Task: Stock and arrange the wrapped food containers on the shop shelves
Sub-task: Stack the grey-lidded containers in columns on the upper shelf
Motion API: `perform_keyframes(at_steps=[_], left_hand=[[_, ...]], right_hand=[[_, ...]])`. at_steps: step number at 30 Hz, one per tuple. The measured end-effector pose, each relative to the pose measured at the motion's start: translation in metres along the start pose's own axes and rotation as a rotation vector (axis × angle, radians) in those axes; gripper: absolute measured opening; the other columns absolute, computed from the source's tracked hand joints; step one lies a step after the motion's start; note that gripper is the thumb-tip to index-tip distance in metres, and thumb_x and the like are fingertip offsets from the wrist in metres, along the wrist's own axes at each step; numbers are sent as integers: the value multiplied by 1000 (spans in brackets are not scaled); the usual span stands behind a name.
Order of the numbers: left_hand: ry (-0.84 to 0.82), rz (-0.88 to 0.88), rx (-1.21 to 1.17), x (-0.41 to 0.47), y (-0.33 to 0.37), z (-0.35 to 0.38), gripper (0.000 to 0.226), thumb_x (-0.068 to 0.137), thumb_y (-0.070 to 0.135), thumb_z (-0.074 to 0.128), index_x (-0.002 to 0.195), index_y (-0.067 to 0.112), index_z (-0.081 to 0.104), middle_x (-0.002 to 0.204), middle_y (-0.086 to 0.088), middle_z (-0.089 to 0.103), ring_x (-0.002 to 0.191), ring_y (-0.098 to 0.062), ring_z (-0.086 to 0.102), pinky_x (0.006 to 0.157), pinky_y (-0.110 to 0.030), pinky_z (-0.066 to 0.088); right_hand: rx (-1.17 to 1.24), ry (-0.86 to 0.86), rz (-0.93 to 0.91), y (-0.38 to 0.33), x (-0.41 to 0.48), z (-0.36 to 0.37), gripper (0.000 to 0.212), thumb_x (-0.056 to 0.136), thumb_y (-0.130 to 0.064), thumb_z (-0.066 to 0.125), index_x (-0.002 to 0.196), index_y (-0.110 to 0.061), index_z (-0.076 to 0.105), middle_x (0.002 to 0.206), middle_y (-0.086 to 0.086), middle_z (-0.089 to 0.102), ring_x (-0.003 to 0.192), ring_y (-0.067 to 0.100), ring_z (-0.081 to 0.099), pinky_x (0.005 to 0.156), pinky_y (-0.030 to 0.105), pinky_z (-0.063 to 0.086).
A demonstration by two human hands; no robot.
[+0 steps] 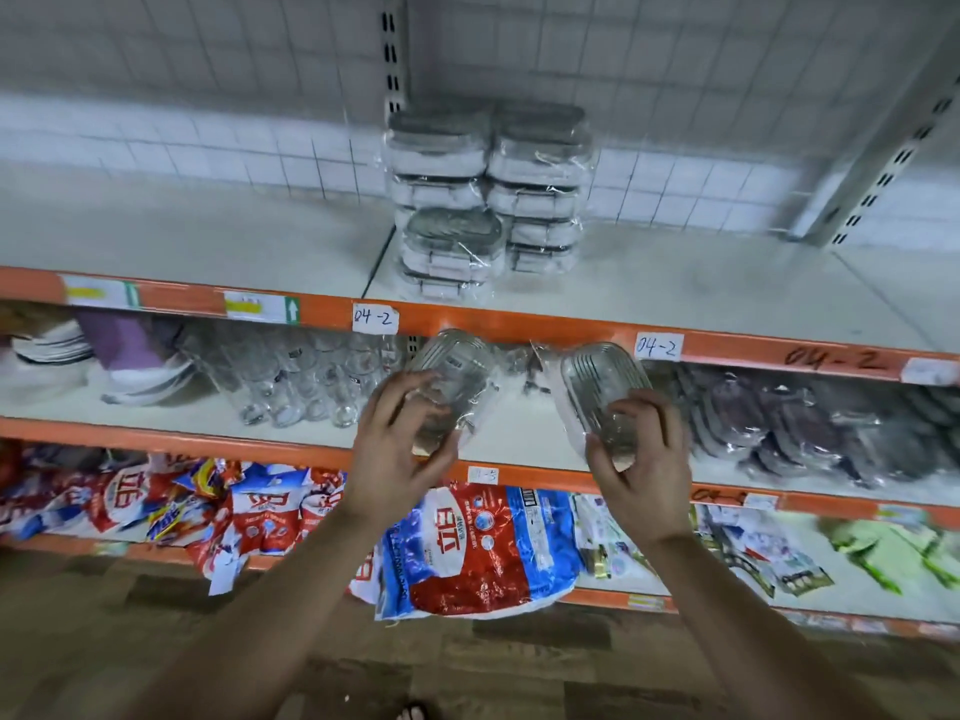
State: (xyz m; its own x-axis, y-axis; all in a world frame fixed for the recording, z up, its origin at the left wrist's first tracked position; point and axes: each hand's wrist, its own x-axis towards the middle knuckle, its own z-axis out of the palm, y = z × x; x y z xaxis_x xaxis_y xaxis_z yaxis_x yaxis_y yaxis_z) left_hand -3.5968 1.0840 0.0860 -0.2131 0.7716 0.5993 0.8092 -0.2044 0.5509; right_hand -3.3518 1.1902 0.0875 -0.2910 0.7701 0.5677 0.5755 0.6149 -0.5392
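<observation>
My left hand (397, 449) grips a plastic-wrapped metal food container (452, 371), tilted, in front of the middle shelf. My right hand (641, 459) holds a second wrapped container (602, 392) the same way, a little to the right. Both are held below the orange edge of the top shelf (519, 324). On that top shelf stand stacks of wrapped containers (488, 194): two tall stacks at the back and a shorter one (452, 252) in front on the left.
The top shelf has bare board left and right of the stacks. The middle shelf holds clear glasses (296, 376), bowls (52, 350) and dark wrapped containers (810, 423). Detergent bags (467, 548) fill the bottom shelf. A slotted upright (883, 148) rises at the right.
</observation>
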Motion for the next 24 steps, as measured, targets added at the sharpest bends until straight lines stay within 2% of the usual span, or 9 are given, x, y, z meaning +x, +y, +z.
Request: perform_keyframes(at_steps=[4,8,12,14,17,21,24], left_hand=[[18,-13,75,33,0,-6,41,86,34,56,110,3,65,132,-12,52,122,-32,51,95,-53,47],[16,107,101,51,-7,-5,39,87,26,57,120,6,64,131,-11,54,126,-30,48,97,-53,44],[27,193,77,64,-6,-10,42,84,25,60,121,7,64,133,-8,54,125,-30,49,98,-49,44],[23,251,97,74,-4,-14,43,83,26,61,119,3,65,131,-12,55,123,-30,50,98,-47,44],[-1,280,106,97,-2,-22,48,82,29,61,120,-1,64,133,-17,53,125,-30,49,102,-42,44],[18,284,88,133,-5,-37,51,83,31,61,121,-2,63,132,-19,52,126,-29,48,107,-34,40],[-14,248,149,161,-14,-46,52,84,35,56,123,2,64,130,-16,55,126,-32,48,107,-39,40]], right_hand=[[-53,-38,-15,-1,42,-6,35,83,-18,72,113,-5,61,125,15,50,117,37,49,92,45,48],[-113,-131,-40,1,78,-5,38,83,-20,72,118,-10,61,126,12,51,116,36,47,94,38,40],[-191,-208,-80,5,109,-2,37,84,-16,69,121,-12,64,125,9,59,121,38,48,105,36,30],[-233,-228,-83,7,121,2,36,87,-21,64,123,-16,64,126,3,61,123,37,49,110,39,29],[-276,-283,-29,4,135,11,40,91,-32,52,127,-17,60,134,0,56,129,35,45,108,45,32],[-144,-182,-16,2,147,24,33,88,-1,58,119,-6,67,126,17,56,122,39,47,107,39,36],[-142,-160,-34,3,154,28,35,83,8,56,114,-4,69,112,15,61,113,40,51,102,38,40]])
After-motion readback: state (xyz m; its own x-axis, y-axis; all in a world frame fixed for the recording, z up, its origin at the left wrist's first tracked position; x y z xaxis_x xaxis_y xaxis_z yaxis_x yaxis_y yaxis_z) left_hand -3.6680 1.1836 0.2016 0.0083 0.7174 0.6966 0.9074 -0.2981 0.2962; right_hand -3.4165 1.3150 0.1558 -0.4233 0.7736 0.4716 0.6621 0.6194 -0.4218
